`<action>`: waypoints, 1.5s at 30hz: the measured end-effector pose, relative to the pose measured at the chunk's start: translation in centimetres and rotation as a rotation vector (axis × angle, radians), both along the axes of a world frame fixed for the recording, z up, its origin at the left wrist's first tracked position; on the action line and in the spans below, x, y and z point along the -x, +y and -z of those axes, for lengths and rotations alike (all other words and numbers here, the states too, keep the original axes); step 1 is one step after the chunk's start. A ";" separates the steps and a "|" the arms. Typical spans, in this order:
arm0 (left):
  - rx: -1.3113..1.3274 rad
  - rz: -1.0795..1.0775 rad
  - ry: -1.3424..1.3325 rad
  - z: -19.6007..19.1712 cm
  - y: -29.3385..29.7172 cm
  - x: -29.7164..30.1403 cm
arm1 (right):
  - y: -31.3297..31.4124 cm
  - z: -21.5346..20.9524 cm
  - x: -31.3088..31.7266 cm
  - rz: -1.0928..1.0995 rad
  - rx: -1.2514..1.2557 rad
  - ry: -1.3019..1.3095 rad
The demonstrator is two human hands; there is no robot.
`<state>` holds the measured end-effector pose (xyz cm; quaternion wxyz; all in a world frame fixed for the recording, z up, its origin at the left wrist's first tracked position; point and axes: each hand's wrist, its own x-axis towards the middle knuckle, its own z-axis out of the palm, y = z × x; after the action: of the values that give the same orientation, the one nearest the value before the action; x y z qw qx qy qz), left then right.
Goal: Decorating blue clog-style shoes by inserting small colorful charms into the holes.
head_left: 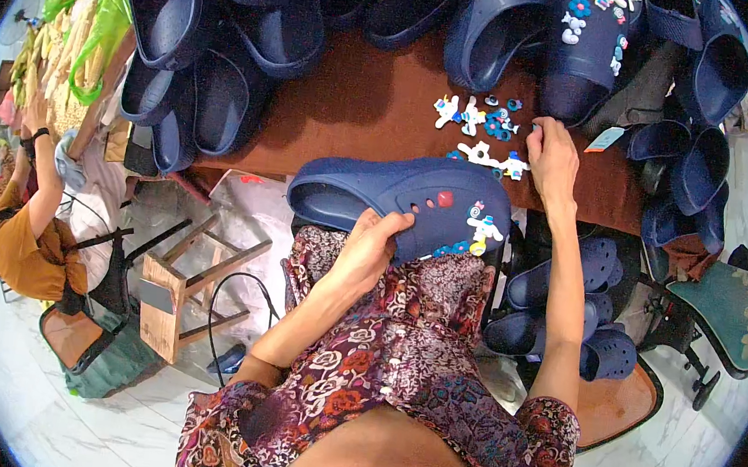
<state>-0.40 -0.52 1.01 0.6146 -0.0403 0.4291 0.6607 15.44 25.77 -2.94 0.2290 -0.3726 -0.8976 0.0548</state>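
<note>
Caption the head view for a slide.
Left hand steadies a navy clog on the lap while the right hand reaches for small charms on the brown table.

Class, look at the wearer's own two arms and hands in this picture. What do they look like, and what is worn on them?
Both forearms are bare and slender, coming in from the lower edge. Short sleeves of a floral-patterned garment in purple, red and white end near the upper arms. The left hand and the right hand wear no gloves. No ring, watch or bracelet shows on either in this view.
</note>
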 end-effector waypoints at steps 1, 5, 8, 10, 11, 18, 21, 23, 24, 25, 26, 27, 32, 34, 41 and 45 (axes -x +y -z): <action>0.030 -0.004 0.017 0.0 0.0 0.0 | -0.2 -0.1 -0.1 -0.003 0.000 -0.002; 0.036 0.032 0.044 0.6 -0.3 0.1 | -0.8 -0.4 -1.0 0.056 0.198 0.144; -0.002 0.014 -0.001 -0.1 -0.2 0.1 | -1.1 -0.6 -1.4 0.091 0.583 0.317; -0.014 0.008 0.005 -0.1 -0.1 0.0 | -1.7 -1.0 -1.4 0.065 1.042 0.534; -0.023 0.001 0.014 -0.1 -0.2 0.1 | -2.5 -1.8 -1.0 0.062 1.048 0.534; -0.021 0.013 0.045 0.2 -0.3 -0.1 | -9.7 -7.3 2.9 -0.337 1.019 0.284; -0.022 -0.019 0.037 0.3 -0.5 -0.1 | -11.9 -8.7 4.6 -0.390 0.991 0.205; -0.010 -0.002 0.008 -0.2 -0.5 0.0 | -12.6 -7.9 5.0 -0.398 0.973 0.217; -0.009 -0.002 0.008 -0.2 -0.5 0.0 | -12.8 -7.8 5.1 -0.398 0.927 0.197; -0.011 -0.004 0.005 -0.2 -0.6 0.0 | -13.0 -7.8 5.2 -0.400 0.881 0.176; -0.014 -0.006 0.001 -0.2 -0.7 0.0 | -13.3 -7.7 5.3 -0.389 0.826 0.186; -0.013 -0.007 0.001 -0.2 -0.7 0.0 | -13.4 -7.5 5.3 -0.390 0.827 0.186; 0.055 -0.044 -0.024 -0.3 -0.3 -0.1 | -13.3 -7.2 5.1 -0.420 0.604 0.199; 0.076 -0.032 -0.022 0.5 -0.4 0.0 | -13.2 -7.2 5.0 -0.420 0.630 0.183; 0.133 0.001 0.079 1.1 -0.7 -0.2 | -12.7 -6.9 5.1 -0.502 0.568 0.152; 0.097 -0.018 0.051 -0.3 0.0 -0.2 | -12.3 -7.0 5.4 -0.551 0.491 0.104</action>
<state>-0.17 -0.54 1.28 0.5947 -0.0569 0.4757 0.6457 10.08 13.48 4.05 0.1548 -0.1576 -0.9116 0.3468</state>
